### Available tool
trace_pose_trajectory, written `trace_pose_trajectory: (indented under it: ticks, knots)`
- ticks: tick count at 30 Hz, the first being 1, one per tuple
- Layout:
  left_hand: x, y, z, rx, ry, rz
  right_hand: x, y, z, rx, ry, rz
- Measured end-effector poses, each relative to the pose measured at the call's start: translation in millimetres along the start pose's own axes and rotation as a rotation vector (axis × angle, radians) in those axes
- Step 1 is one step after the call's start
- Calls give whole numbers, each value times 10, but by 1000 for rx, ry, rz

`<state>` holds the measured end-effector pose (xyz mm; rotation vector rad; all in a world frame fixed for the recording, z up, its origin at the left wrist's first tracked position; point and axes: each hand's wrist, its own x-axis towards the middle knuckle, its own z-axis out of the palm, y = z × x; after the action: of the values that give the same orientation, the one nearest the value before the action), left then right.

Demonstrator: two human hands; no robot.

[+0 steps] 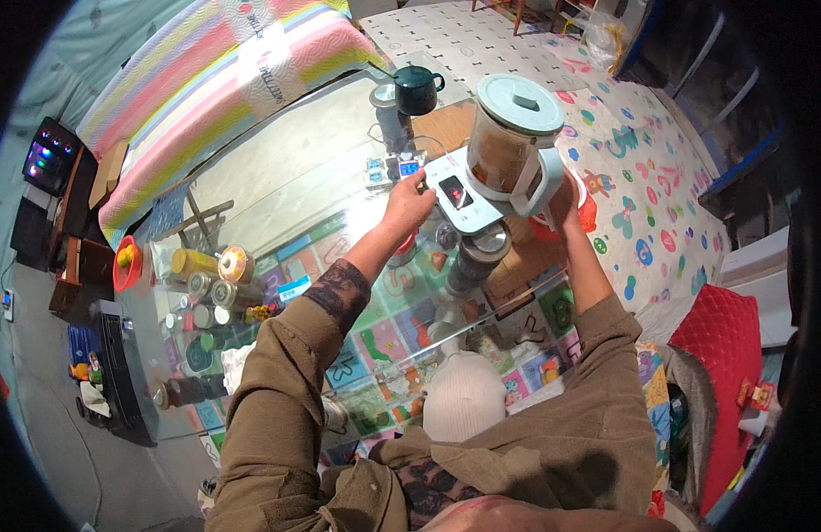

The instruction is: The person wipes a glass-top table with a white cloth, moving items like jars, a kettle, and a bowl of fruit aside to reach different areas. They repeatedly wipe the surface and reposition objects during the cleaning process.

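Electric glass kettle (pixel 499 158) and pale blue control base (pixel 475 211) are held together over the far right part of the glass bench (pixel 464 332); whether the base is lifted clear or rested on something cannot be told. The base's left edge is grasped by the fingers of the left hand (pixel 405 209), presumably so that the flat unit is kept level and its dark display is left uncovered. The right hand (pixel 565 202) is placed at the opposite side, behind the kettle's handle (pixel 543 184); its fingers are hidden, so their grasp cannot be told. By this spread, the weight is probably balanced.

Just below the base, a dark jar (pixel 478 257) is seen. Beyond the left hand, a power strip (pixel 375 171) is set, perhaps to be within reach. Farther off, a dark mug (pixel 417 90) is placed; at far left, lidded jars (pixel 236 294) are clustered.
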<state>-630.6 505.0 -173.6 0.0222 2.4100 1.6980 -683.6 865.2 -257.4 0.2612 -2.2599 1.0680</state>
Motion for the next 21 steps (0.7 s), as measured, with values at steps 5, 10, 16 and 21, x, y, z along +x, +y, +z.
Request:
trace_pose_trajectory:
  ticks: [5, 10, 16, 21]
  knots:
    - [-466, 357, -194, 118, -17, 8, -407, -753, -412, -137, -96, 122]
    - [-1697, 376, -1060, -42, -130, 167, -1000, -1580, -709, -394, -223, -49]
    - [-3965, 30, -2080, -283, 35, -61, -1455, -2315, -386, -282, -385, -155]
    - [-5399, -537, -1896, -982, 233, -76, -1532, -2831, 262, -210, -521, -259]
